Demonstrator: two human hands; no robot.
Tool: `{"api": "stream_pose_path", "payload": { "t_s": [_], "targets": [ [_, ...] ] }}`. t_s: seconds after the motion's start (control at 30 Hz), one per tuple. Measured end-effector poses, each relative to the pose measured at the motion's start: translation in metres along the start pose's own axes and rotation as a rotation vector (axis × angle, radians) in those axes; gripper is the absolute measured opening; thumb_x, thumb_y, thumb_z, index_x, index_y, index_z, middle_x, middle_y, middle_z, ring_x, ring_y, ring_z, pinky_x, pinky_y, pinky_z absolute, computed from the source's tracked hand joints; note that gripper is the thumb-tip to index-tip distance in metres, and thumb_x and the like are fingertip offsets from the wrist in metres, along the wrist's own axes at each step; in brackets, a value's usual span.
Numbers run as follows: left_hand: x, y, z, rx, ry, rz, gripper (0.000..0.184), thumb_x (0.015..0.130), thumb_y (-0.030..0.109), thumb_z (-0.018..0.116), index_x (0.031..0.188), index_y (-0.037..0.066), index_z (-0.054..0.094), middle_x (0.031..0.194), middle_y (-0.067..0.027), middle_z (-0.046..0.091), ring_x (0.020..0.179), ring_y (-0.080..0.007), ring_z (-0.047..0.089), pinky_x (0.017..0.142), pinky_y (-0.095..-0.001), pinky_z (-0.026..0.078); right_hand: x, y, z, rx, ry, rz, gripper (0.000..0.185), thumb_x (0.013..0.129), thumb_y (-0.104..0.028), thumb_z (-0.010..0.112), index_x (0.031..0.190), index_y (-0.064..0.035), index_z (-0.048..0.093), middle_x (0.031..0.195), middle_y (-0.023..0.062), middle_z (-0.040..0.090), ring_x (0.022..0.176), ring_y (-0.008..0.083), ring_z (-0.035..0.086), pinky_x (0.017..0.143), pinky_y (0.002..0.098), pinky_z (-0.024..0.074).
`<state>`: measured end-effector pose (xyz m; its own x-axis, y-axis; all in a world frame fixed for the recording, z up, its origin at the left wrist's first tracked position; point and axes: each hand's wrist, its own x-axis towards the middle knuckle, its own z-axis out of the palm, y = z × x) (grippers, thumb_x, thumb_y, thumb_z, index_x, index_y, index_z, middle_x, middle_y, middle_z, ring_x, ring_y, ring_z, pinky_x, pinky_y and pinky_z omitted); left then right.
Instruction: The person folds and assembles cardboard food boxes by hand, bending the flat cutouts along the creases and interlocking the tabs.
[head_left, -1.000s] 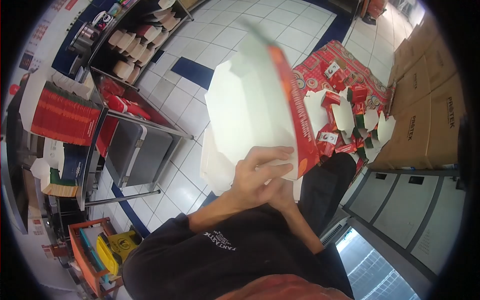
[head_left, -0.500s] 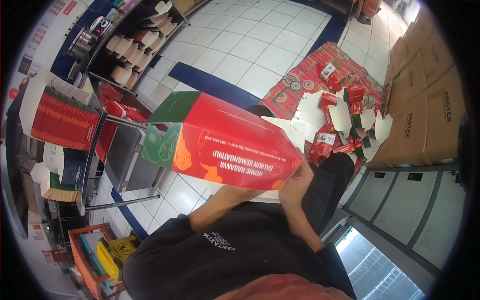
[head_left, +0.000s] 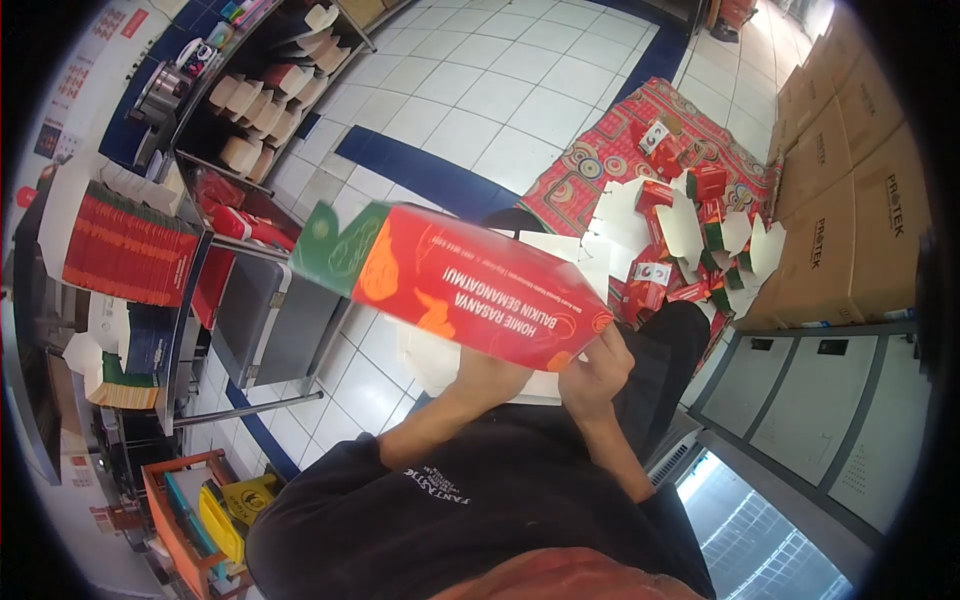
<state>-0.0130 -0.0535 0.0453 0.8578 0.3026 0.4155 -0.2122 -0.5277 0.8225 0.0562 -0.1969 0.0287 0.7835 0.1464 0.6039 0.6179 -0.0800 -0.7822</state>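
A red and green printed carton [head_left: 460,285] is held up over my lap, its green flap end pointing left. My right hand [head_left: 598,370] grips its right end, with fingers wrapped round the corner. Below the lower edge of the carton is my left hand [head_left: 490,380], its fingers hidden behind the carton. White cardboard [head_left: 430,358] lies beneath the carton on my lap, and part of it shows behind the carton's upper right edge.
Several red cartons [head_left: 683,240] lie on a patterned red mat [head_left: 600,165] ahead right. Brown boxes [head_left: 835,230] stand at the right above grey cabinets [head_left: 800,400]. Stacked red cartons [head_left: 130,240] sit on a rack at left. A grey case [head_left: 262,310] stands beside it.
The carton has turned from its white inside to its printed red side, then tilted slightly with its left end lower. My right hand has moved to its right end.
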Motion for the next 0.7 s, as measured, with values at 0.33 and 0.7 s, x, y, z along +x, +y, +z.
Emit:
{"api": "stream_pose_path", "payload": {
  "t_s": [0.33,0.7],
  "targets": [
    [0.015,0.016,0.003,-0.349,-0.084,-0.216,0.044,0.091,0.006,0.09,0.13,0.002,0.071,0.121,-0.0075,0.076,0.11,-0.0176,0.074,0.088,-0.0349,0.061,0.005,0.003,0.0,0.233,0.082,0.088,0.041,0.081,0.008,0.091,0.118,0.0041,0.075,0.101,0.0152,0.079,0.091,0.0181,0.077,0.082,0.0311,0.0612],
    [0.024,0.022,-0.006,-0.445,0.13,-0.222,0.04,0.095,-0.005,0.08,0.132,0.001,0.066,0.124,-0.01,0.071,0.122,-0.0229,0.069,0.094,-0.0395,0.061,-0.006,0.016,-0.009,0.229,-0.374,0.164,0.09,0.078,-0.007,0.097,0.156,-0.0027,0.051,0.14,0.0176,0.066,0.125,0.034,0.074,0.118,0.0496,0.0507]
  ]
}}
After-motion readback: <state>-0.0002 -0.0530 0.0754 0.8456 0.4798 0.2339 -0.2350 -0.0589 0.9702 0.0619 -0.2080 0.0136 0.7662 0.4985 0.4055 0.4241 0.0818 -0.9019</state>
